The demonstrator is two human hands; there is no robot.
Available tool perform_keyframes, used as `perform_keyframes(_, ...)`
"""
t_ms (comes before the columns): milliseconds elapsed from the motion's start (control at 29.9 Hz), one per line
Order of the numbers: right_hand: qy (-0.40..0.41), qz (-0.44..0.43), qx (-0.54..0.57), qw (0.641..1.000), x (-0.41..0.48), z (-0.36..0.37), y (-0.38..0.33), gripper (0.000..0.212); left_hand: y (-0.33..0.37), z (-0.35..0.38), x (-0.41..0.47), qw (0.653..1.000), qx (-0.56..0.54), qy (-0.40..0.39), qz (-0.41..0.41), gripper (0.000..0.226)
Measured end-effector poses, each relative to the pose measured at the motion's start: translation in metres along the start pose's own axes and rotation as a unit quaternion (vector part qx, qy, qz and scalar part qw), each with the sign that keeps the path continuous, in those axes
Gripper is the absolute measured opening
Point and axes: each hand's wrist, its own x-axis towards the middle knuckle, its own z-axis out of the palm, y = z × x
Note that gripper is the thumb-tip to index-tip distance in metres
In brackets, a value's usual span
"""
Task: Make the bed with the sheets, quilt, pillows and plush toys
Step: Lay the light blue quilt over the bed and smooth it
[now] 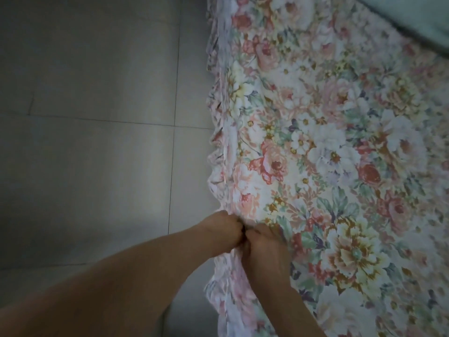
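A floral sheet [328,147] with a ruffled hem covers the bed on the right side of the view. Its ruffled edge [216,166] hangs down the bed's left side toward the floor. My left hand [224,231] and my right hand [263,246] sit side by side at that edge, low in the view. Both grip the sheet's border with curled fingers, the knuckles almost touching. A pale green piece of bedding [418,23] lies at the top right corner of the bed.
Grey tiled floor [97,142] fills the left half of the view, right beside the bed's edge.
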Motion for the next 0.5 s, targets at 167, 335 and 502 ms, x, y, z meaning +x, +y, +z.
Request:
perform_keyframes(167,0.077,0.008,-0.004,0.997,0.111,-0.007,0.001,0.061,-0.09,-0.057,0.015,0.976,0.034,0.15,-0.152,0.05)
perform_keyframes(335,-0.002,-0.051,-0.07,0.996,0.129,0.016,-0.002,0.047,-0.126,-0.068,0.011,0.965,-0.027,0.05,-0.257,0.048)
perform_keyframes(502,0.101,-0.128,-0.055,0.985,0.164,-0.036,-0.001,0.056,-0.139,-0.079,0.014,0.946,-0.073,0.121,-0.292,0.056)
